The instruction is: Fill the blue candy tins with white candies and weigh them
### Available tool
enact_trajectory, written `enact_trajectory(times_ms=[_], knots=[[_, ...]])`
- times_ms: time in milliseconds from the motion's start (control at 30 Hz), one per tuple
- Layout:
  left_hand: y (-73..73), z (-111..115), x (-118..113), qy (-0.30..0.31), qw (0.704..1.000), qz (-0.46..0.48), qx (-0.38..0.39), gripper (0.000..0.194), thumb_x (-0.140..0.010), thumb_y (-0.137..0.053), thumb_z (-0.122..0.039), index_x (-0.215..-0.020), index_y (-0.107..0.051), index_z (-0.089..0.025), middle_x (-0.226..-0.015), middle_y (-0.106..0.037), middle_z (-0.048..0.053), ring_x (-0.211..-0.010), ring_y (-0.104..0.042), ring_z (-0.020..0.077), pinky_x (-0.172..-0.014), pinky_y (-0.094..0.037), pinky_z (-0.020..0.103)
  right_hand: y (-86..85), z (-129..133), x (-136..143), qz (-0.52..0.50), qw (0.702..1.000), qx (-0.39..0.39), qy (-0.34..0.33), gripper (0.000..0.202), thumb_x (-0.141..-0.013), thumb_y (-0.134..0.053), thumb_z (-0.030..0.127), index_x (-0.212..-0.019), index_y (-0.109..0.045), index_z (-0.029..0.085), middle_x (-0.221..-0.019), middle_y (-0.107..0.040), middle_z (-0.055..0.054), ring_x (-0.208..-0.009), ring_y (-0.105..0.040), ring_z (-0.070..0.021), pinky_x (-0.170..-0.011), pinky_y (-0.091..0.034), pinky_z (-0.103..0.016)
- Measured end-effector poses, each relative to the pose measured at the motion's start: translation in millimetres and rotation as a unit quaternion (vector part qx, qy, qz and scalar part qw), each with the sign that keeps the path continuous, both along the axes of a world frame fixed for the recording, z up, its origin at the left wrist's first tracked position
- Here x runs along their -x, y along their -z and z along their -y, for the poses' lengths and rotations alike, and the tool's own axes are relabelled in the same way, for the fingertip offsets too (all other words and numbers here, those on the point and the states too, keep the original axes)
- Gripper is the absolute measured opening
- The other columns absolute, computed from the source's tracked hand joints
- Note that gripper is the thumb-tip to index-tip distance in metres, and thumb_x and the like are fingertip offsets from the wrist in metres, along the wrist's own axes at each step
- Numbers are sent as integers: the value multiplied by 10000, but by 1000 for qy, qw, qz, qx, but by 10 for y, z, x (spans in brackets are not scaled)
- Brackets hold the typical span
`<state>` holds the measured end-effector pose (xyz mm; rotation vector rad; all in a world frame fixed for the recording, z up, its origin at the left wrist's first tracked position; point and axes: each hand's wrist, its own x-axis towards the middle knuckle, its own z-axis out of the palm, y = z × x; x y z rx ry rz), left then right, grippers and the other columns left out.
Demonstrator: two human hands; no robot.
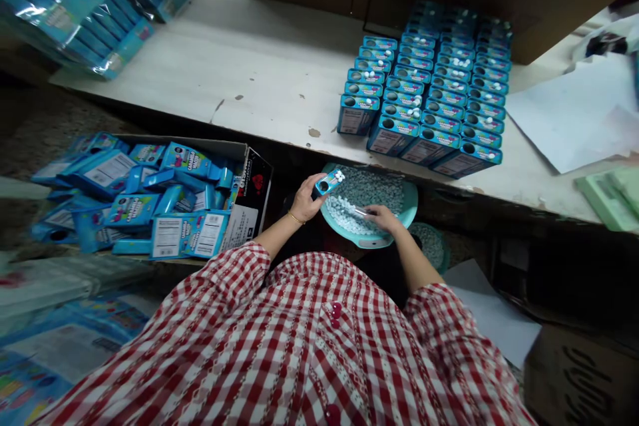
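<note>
The small blue rectangular container with a dark round opening in its top (331,182) is in the left hand (303,202), above the left side of the turquoise plastic basin (411,197). The left fingers are closed around its sides; small white pieces lie on the top, beside the opening. The right fingers are closed on the narrow, shiny metallic tool (360,212), held low over the small, pale, rounded pellets (342,214). The right hand (383,218) is toward the front of the basin.

Handling: the container should be light and fairly stiff, with smooth, possibly slippery walls. Its material cannot be confirmed. Grip the opposite side walls below the top edge; keep fingers off the opening. Use moderate pressure, as thin walls may dent. Tilting is likely to shed the loose pieces. Hold the tool by its rear end, level. Similar blue containers stand in close rows (419,136) on the white bench (279,73).
</note>
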<state>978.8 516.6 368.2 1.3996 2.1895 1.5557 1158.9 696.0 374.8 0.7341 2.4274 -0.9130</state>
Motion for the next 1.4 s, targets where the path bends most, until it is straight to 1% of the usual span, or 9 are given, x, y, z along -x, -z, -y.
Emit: enact_trajectory(times_ms=[100, 200, 367, 500, 633, 800, 1000, 1200, 1400], knots=[[35, -34, -16, -5, 1000, -7, 3, 433, -789, -568, -294, -1195, -488, -167, -1179, -574, 122, -1100, -542, 227, -958, -430, 408, -239, -182, -166, -36, 999, 24, 15, 347, -819, -495, 287, -1099, -626, 130, -921, -687, -22, -818, -602, -156, -704, -446, -225], [63, -122, -113, 9, 1000, -18, 14, 437, -768, -564, -246, -1193, -499, -168, -1183, -580, 115, -1110, -537, 229, -971, -418, 407, -690, -197, -210, -100, 995, 24, 14, 340, -821, -499, 330, -1088, -643, 176, -948, -691, -17, -836, -610, -170, -719, -446, -239], [47, -249, -266, 48, 998, -27, 25, 486, -737, -528, -186, -1222, -489, -191, -1222, -564, 99, -1142, -520, 233, -991, -400, 418, -1428, 154, 13, -19, 981, -186, -53, 360, -861, -448, 362, -1175, -601, 275, -1092, -665, -56, -947, -616, -226, -765, -439, -300], [-14, -239, -248, 46, 998, -36, 14, 491, -732, -527, -184, -1221, -486, -195, -1216, -567, 100, -1138, -523, 234, -983, -403, 421, -1635, 297, 16, 24, 961, -264, -75, 387, -886, -402, 376, -1223, -561, 271, -1118, -650, -73, -927, -625, -222, -740, -447, -296], [-136, -184, -178, 40, 998, -56, 5, 486, -735, -532, -188, -1219, -488, -195, -1218, -570, 100, -1134, -524, 231, -977, -404, 407, -1514, 135, -250, -12, 971, -239, -17, 378, -882, -417, 394, -1202, -581, 278, -1144, -647, -39, -984, -609, -232, -758, -450, -296], [-254, -167, -88, 76, 991, -88, 70, 489, -704, -548, -154, -1190, -519, -202, -1222, -579, 91, -1129, -529, 258, -968, -399, 432, -1135, -78, -540, -54, 981, -172, 78, 370, -852, -472, 372, -1170, -614, 247, -1074, -680, -43, -927, -628, -213, -758, -450, -278], [-444, -172, 23, 49, 997, 51, -13, 429, -794, -586, -320, -1177, -472, -164, -1113, -607, 96, -984, -595, 199, -883, -473, 348, -787, -107, -640, -60, 982, -129, 120, 378, -837, -477, 385, -1144, -630, 226, -1047, -687, -72, -944, -631, -234, -783, -462, -309], [-804, -649, 362, 63, 993, 55, -79, 523, -785, -600, -416, -1209, -428, -162, -1152, -562, 99, -1042, -562, 202, -908, -463, 325, -564, -72, -693, -131, 980, -57, 140, 398, -839, -466, 389, -1151, -622, 196, -1112, -664, -79, -1001, -619, -228, -869, -458, -333], [-747, -1080, 667, -29, 998, 53, -35, 730, -635, -739, -355, -1249, -403, -147, -1222, -495, 141, -1100, -530, 255, -929, -455, 403, -296, 73, -824, -190, 967, -19, 168, 392, -809, -499, 432, -1099, -656, 220, -1121, -660, -74, -1038, -610, -251, -902, -460, -376]])
